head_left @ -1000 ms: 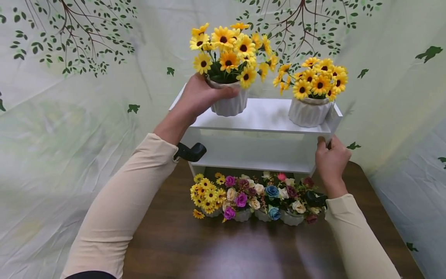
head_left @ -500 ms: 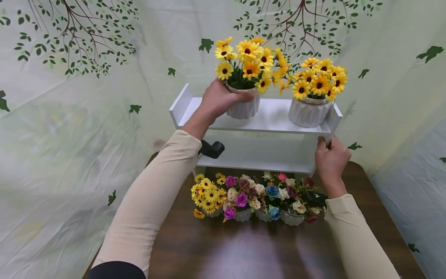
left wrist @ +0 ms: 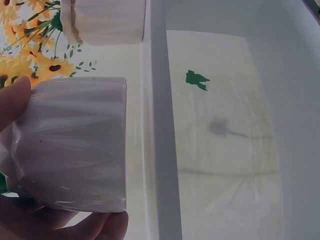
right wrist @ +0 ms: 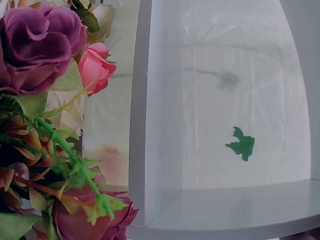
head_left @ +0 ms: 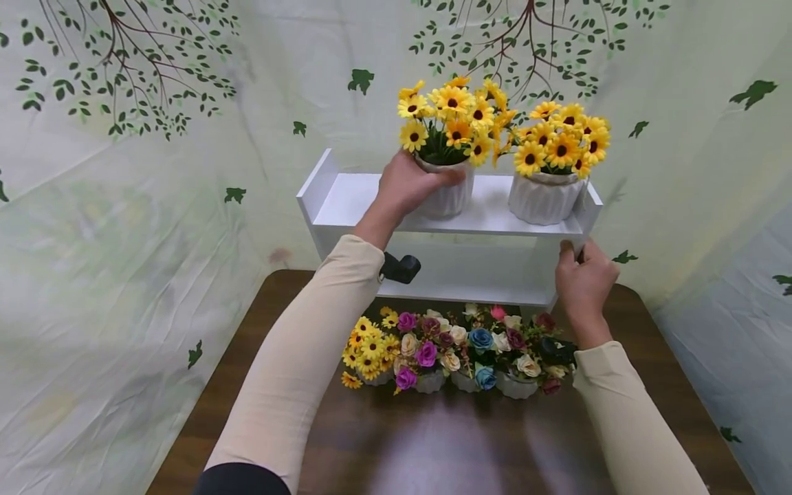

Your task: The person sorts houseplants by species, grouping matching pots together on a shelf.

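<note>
Left grip (head_left: 411, 182), clamped round the flowerpot (head_left: 453, 201), suspends it just above the top of the rack (head_left: 355, 199), left of the second pot (head_left: 543, 201); right grip (head_left: 586, 276), clamped on the right front edge, presumably steadies the structure.

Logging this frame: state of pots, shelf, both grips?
Shelf: standing upright
Held pot: upright, just clear of shelf
Shelved pot: upright, on top tier
Front pots: upright, in a row on table
Left grip: closed round held pot
Right grip: closed on shelf's right side

Two hands (head_left: 413, 181) (head_left: 585, 283), six visible flowerpots (head_left: 543, 199), one shelf (head_left: 354, 199), one table (head_left: 445, 443)
</note>
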A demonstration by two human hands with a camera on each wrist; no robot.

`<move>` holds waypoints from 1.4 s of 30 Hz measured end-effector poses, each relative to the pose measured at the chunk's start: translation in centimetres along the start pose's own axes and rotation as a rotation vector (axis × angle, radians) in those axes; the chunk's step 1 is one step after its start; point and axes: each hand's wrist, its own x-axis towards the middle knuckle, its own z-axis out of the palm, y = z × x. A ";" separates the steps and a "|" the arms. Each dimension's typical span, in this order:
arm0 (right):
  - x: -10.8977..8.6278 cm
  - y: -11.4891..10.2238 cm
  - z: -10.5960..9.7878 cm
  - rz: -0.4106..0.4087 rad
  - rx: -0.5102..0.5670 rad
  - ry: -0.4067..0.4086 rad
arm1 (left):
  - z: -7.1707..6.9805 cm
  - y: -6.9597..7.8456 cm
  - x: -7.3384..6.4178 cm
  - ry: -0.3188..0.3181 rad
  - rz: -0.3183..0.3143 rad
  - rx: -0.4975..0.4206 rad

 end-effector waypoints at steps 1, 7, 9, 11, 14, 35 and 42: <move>-0.1 0.0 0.0 0.004 -0.001 -0.003 | 0.1 -0.1 0.0 -0.002 0.000 0.004; -0.1 -0.1 0.0 0.000 -0.017 -0.007 | 0.2 -0.4 -0.1 -0.008 -0.026 0.044; 0.0 -0.2 0.0 -0.005 -0.015 -0.009 | 0.2 -0.5 0.0 -0.006 -0.036 0.049; 0.0 -0.2 0.0 -0.008 -0.016 -0.010 | 0.3 -0.6 0.0 -0.007 -0.041 0.049; 0.0 -0.2 0.0 0.002 -0.016 -0.012 | 0.3 -0.6 0.1 -0.003 -0.040 0.058; 0.2 -0.1 -0.1 0.013 -0.016 -0.014 | 0.4 -1.4 0.1 -0.059 0.020 -0.049; 0.0 -0.1 0.0 0.004 -0.025 -0.012 | -0.2 -1.6 -1.8 -0.017 -0.059 -0.047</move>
